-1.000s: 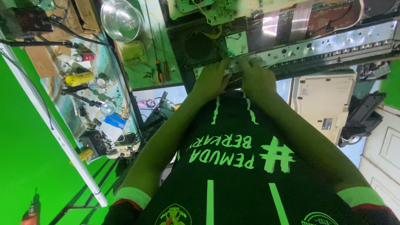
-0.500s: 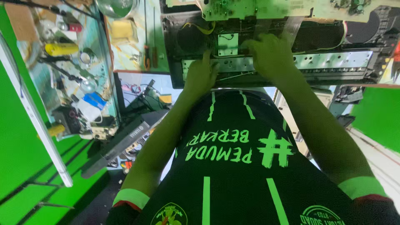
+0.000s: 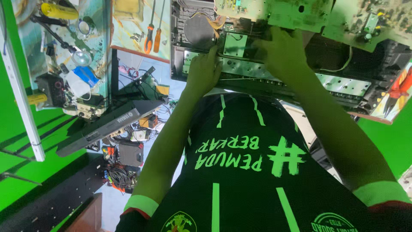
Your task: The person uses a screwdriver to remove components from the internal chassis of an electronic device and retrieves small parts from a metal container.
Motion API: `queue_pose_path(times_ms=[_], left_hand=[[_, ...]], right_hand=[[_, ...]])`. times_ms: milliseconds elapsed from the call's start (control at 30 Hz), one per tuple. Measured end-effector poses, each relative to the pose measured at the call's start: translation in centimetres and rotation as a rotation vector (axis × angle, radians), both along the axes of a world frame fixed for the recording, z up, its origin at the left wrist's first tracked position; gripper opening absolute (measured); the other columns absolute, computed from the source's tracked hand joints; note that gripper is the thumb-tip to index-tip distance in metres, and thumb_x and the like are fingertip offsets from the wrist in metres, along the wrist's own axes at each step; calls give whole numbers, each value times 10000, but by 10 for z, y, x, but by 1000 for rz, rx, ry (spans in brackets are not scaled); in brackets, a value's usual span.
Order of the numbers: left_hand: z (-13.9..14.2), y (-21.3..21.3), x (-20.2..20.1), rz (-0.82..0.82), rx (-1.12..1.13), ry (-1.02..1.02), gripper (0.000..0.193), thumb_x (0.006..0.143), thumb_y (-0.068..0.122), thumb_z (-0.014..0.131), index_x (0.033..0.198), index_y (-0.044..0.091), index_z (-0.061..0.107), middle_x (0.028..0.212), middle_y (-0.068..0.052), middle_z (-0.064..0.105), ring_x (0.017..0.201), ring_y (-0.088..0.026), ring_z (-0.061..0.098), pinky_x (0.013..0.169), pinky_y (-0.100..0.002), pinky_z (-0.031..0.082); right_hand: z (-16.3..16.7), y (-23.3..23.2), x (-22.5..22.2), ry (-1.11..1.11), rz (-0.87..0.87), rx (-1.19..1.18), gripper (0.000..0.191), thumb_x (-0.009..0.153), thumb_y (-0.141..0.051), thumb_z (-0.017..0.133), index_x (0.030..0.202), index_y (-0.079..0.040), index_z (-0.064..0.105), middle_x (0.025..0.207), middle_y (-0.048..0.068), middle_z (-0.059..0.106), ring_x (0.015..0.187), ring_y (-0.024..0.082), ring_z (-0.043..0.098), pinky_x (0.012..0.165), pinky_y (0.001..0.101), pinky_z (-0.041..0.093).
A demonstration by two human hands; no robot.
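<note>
An opened black electronic chassis (image 3: 382,60) lies in front of me with a silver metal rail (image 3: 343,86) along its near edge. Green circuit boards (image 3: 279,13) sit above it, and a round black part (image 3: 199,32) is at its left end. My left hand (image 3: 202,72) curls over the rail's left end, just below a small green board (image 3: 235,45). My right hand (image 3: 283,52) grips the rail farther right, its fingers reaching under the large board's edge. My black shirt with green print fills the bottom of the view.
Two orange-handled screwdrivers (image 3: 151,36) lie left of the chassis. A cluttered bench (image 3: 77,64) with a yellow can (image 3: 58,10) is at far left. A black keyboard (image 3: 107,126) and tangled cables (image 3: 118,178) are on the floor. Red-handled pliers (image 3: 397,90) rest at right.
The view has tilted so the chassis sits closer and larger. My hands were together on the rail one second ago; now they are apart, the right one farther right and higher.
</note>
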State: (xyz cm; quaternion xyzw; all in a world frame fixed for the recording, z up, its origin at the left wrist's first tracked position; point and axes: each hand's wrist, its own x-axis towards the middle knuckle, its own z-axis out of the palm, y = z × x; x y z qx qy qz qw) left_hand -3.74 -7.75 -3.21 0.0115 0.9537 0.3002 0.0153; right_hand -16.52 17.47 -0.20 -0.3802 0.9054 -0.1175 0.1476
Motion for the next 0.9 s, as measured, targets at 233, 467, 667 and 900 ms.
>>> queue_pose_path(times_ms=[233, 467, 667, 900], left_hand=[[-9, 6, 2, 63, -33, -49, 366, 1015, 257, 627, 1265, 29, 486, 931, -139, 706, 945, -362, 654, 900, -516, 454], [-7, 6, 3, 67, -83, -100, 428, 1003, 280, 636, 1337, 70, 471, 978, -142, 720, 1014, -372, 658, 924, -513, 456], [2, 11, -6, 18, -193, -119, 648, 1002, 428, 622, 1581, 301, 361, 1031, -160, 702, 1017, -372, 660, 914, -518, 471], [-1, 23, -3, 15, -393, -125, 653, 993, 570, 592, 1571, 368, 365, 1006, -186, 673, 976, -363, 654, 830, -548, 462]], right_hand=[[-16, -1, 7, 218, 55, -74, 432, 881, -153, 737, 1299, -263, 749, 1191, 147, 586, 1179, 317, 584, 982, 535, 375], [-3, 4, 15, 71, 25, -116, 471, 866, -68, 734, 1317, -201, 755, 1181, 172, 570, 1100, 338, 597, 964, 527, 400], [25, 1, 15, 76, -164, -64, 482, 882, -73, 715, 1358, -144, 692, 1269, 232, 539, 1003, 381, 655, 776, 507, 513], [39, -1, 32, -12, -183, 99, 564, 800, -81, 700, 1356, -169, 659, 1309, 284, 504, 859, 438, 688, 643, 503, 569]])
